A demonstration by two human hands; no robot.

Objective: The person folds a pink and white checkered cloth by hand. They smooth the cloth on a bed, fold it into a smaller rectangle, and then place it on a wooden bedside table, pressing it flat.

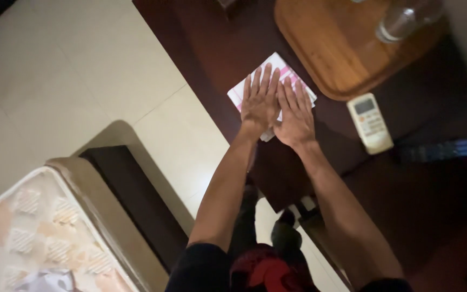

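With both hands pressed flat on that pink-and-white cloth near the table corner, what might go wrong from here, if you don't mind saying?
1. The folded cloth lies near the dark table's edge, under the left hand and right hand; a push towards the floor side may slide it off.
2. The white remote lies just right of the right hand; a sideways sweep might knock it.
3. A clear glass stands on the wooden tray beyond; a forward reach might tip it.

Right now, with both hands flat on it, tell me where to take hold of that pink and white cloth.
Probably the bare corner nearest the wooden tray: the folded pink and white cloth lies flat on the dark table, and the left hand and right hand cover its middle. Pinch that edge from the tray side.
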